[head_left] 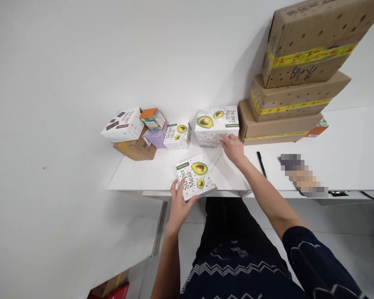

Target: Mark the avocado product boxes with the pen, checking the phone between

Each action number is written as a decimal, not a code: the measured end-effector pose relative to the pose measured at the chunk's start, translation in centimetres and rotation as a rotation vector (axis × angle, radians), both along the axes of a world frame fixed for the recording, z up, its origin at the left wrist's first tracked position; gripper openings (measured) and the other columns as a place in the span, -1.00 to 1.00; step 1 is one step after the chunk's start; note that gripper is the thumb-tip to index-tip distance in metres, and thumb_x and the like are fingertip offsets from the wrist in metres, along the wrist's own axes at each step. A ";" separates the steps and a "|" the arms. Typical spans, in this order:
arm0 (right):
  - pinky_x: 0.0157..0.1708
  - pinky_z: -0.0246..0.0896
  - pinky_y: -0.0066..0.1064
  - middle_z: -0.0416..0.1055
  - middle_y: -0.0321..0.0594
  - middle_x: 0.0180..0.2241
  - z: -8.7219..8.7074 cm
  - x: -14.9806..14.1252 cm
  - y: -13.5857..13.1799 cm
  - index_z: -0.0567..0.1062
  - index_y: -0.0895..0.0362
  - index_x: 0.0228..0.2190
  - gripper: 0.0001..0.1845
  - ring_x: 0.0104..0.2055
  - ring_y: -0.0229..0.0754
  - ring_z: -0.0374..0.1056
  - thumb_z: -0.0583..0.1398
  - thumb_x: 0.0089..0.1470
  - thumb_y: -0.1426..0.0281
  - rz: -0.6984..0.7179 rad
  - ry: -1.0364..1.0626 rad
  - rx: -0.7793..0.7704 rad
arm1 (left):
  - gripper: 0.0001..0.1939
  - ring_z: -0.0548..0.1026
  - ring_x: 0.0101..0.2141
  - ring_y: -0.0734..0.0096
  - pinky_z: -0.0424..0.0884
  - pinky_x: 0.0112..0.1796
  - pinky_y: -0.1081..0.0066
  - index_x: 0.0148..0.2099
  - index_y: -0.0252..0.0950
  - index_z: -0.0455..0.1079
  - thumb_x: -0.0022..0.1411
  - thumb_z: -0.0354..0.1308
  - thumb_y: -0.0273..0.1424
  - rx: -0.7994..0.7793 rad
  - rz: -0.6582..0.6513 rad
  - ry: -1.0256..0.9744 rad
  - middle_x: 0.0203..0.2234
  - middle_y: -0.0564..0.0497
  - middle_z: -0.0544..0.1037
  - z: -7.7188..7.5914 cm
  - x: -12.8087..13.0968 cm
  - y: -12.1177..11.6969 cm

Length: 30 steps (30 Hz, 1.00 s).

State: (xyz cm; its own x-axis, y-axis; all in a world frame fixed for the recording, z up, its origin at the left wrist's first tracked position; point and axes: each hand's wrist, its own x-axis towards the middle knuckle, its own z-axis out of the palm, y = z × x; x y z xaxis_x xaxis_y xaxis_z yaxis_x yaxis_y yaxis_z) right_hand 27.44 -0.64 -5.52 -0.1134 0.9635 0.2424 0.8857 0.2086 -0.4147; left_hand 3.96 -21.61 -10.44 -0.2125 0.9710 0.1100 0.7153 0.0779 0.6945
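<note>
My left hand (pixel 179 203) grips the near corner of a white "Super Meal" avocado box (pixel 195 176) lying at the front edge of the white table (pixel 339 145). My right hand (pixel 232 147) reaches forward, fingers curled against the lower right corner of a larger avocado box (pixel 213 124) standing near the wall. Whether that hand grips the box or only touches it is unclear. A smaller avocado box (pixel 177 135) stands just left of the larger one.
At the far left lie a white box with brown squares (pixel 123 124), a brown carton (pixel 135 148), an orange-topped box (pixel 153 118) and a lilac box (pixel 156 137). Three stacked cardboard cartons (pixel 286 99) stand right. A black pen (pixel 261 163) lies beside my right arm.
</note>
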 end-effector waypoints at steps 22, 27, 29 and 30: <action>-0.11 0.36 -0.22 0.44 -0.03 0.00 -5.5 -0.6 -16.8 0.38 0.12 0.10 -0.45 -0.09 -0.06 0.42 0.03 0.22 0.08 0.188 0.733 -0.401 | -0.39 0.48 0.00 0.14 0.53 -0.20 0.27 0.20 -0.12 0.23 0.15 0.19 -0.04 -0.095 0.306 -1.063 0.12 -0.11 0.42 -0.5 3.2 -0.1; -0.11 0.36 -0.20 0.49 -0.12 -0.07 -5.8 1.8 -19.0 0.42 0.06 -0.01 -0.53 -0.14 -0.07 0.45 0.06 0.20 0.05 0.111 0.880 -0.513 | -0.36 0.47 0.00 0.12 0.51 -0.28 0.36 0.21 -0.14 0.29 0.13 0.21 -0.04 -0.133 0.192 -0.941 0.08 -0.10 0.46 0.4 3.5 1.7; -0.16 0.38 -0.22 0.50 -0.14 -0.11 -6.0 2.5 -20.1 0.43 0.06 -0.03 -0.54 -0.19 -0.09 0.46 0.06 0.20 0.04 0.097 0.952 -0.540 | -0.36 0.50 -0.06 0.15 0.50 -0.29 0.37 0.19 -0.18 0.32 0.12 0.20 -0.02 -0.138 0.144 -0.910 0.04 -0.12 0.50 0.3 3.9 3.1; -0.18 0.39 -0.23 0.50 -0.14 -0.11 -6.1 2.7 -20.6 0.43 0.06 -0.04 -0.54 -0.20 -0.10 0.46 0.06 0.20 0.04 0.103 0.988 -0.548 | -0.36 0.50 -0.08 0.16 0.50 -0.29 0.36 0.17 -0.21 0.34 0.12 0.20 -0.01 -0.123 0.130 -0.904 0.01 -0.13 0.51 0.2 4.2 3.8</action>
